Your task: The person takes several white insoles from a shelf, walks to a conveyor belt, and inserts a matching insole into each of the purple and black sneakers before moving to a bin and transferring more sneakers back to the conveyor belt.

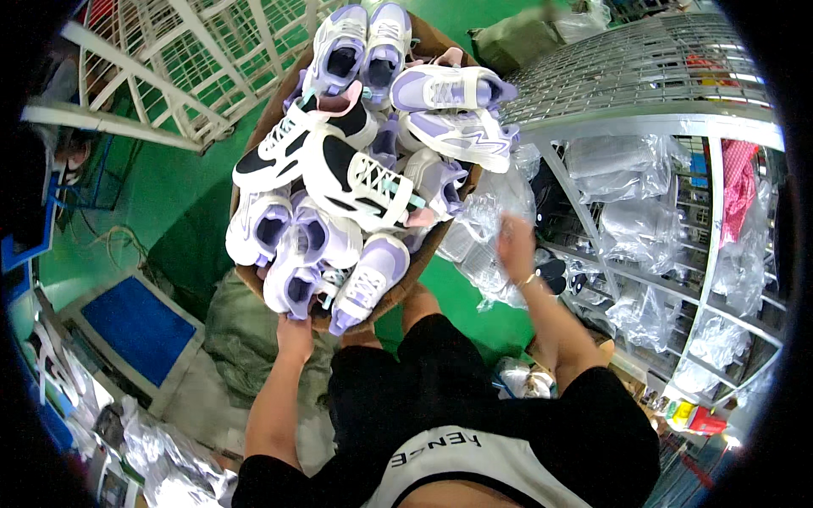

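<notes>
Left of the carton, a green sack sits close; left hand at the carton's near rim, probably steadying it, grip cannot be told. Shoes heaped inside, likely to save space; right of carton, right hand blurred, can't tell if open, then metal rack with clear bags hemming that side.

The one camera looked steeply down from the wearer's head, close above the shirt, facing forward over a nearby box of shoes and the green floor.
</notes>
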Motion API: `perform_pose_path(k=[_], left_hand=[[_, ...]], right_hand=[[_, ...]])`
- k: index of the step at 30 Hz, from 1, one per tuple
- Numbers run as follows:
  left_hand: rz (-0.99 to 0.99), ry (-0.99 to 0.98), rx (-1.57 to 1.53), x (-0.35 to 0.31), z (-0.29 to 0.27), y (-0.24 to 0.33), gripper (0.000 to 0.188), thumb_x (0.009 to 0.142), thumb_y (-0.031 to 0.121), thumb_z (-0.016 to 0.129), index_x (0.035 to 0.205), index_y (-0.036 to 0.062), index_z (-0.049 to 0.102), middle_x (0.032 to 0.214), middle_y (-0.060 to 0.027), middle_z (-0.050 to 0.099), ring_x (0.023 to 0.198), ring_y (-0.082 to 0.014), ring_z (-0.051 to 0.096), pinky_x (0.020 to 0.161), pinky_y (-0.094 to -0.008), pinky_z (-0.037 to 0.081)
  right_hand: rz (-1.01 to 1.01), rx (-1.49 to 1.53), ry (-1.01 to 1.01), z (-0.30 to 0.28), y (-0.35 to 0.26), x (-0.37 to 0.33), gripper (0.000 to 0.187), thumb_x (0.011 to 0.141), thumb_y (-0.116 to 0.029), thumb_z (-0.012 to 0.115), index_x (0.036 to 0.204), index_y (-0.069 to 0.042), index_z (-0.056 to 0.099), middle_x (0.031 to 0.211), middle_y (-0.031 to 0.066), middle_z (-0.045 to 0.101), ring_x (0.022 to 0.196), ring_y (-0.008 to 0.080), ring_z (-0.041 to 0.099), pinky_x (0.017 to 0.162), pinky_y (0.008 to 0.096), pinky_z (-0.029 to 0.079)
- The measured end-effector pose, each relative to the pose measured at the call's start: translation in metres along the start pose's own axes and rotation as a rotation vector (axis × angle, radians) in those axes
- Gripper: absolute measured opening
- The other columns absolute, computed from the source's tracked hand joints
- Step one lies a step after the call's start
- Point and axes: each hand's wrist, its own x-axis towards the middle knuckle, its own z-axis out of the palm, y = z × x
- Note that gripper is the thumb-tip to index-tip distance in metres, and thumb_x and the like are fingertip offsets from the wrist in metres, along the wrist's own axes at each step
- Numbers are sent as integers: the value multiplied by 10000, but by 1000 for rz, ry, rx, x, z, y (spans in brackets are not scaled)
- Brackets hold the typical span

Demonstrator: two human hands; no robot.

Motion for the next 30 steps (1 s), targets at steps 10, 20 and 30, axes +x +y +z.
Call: perform_pose_path(k=[10,20,30], left_hand=[[-858,169,-710,9,-13,102,278,762,223,467,948,31,542,923,-169,566,837,-323,538,756,-382,418],[-1266,496,-489,45,2,134,393,645,90,528,1034,65,479,1035,-153,471,979,-313,447,828,-385,380],[-1157,320,-137,74,-48,101,341,712,82,478,1051,116,462,1121,-45,446,1065,-245,397,855,-420,342]], right_hand=[[55,183,-621,25,125,195,446,669,-248,625,1012,9,503,918,189,545,884,334,498,786,380,390],[-554,-100,-446,-17,65,199,205,641,-182,620,801,-60,579,890,81,490,921,286,427,791,395,339],[-638,-69,-324,-20,78,219,209,586,-78,598,790,-36,624,1268,118,340,1147,370,261,896,461,265]])
